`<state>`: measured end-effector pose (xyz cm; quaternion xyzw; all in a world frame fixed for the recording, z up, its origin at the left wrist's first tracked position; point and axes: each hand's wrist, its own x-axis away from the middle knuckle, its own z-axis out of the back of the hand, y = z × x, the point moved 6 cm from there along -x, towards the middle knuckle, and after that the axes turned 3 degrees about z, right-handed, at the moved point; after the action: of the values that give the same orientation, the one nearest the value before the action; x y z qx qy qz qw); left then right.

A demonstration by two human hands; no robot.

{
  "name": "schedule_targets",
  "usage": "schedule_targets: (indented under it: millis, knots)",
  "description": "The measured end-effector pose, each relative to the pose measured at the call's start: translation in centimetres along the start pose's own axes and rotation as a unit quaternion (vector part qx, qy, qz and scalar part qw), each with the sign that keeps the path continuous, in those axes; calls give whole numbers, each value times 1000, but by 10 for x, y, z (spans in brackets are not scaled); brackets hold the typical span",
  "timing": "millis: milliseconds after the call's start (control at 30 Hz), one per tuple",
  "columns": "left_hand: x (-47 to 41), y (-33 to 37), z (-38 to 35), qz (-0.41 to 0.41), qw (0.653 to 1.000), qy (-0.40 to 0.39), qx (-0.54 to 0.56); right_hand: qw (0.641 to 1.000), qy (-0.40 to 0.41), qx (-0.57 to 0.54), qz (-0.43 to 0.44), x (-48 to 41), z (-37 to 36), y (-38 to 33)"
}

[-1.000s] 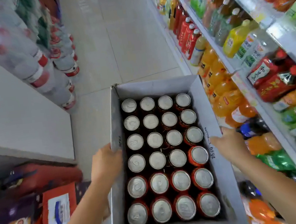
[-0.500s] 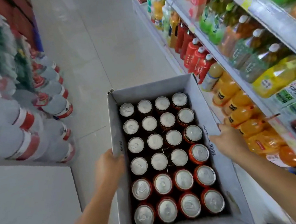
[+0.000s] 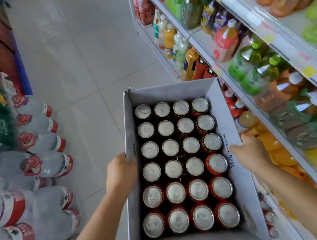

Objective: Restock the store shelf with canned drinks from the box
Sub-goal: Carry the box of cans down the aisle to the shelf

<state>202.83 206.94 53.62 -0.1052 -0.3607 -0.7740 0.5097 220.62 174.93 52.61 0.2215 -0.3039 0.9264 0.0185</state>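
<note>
Twenty-four cans [image 3: 191, 144] fill the box [image 3: 170, 92] held beside the shelf [image 3: 273, 41], left hand [image 3: 120, 173] and right hand [image 3: 248, 150] each gripping a side wall; that thin cardboard might buckle under the load

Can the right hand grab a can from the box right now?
Probably not yet: the right hand grips the box by its wall, helping carry it, though the cans sit uncovered.
</note>
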Motion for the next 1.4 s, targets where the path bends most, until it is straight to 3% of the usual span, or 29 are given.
schedule_targets:
  millis: [367, 733, 967, 1400]
  knots:
    - [-183, 102, 14, 64, 996, -11, 53, 993, -15, 110, 43, -215, -15, -147]
    - [-401, 148, -11, 89, 994, -48, 35, 991, -21, 124, 44, -407, -106, -225]
    - [-513, 146, -77, 130, 990, -31, 38, 990, -51, 126, 28, -527, -182, -214]
    - [-688, 85, -268, 158, 985, -18, 63, 985, -78, 154, 20, -714, -360, -105]
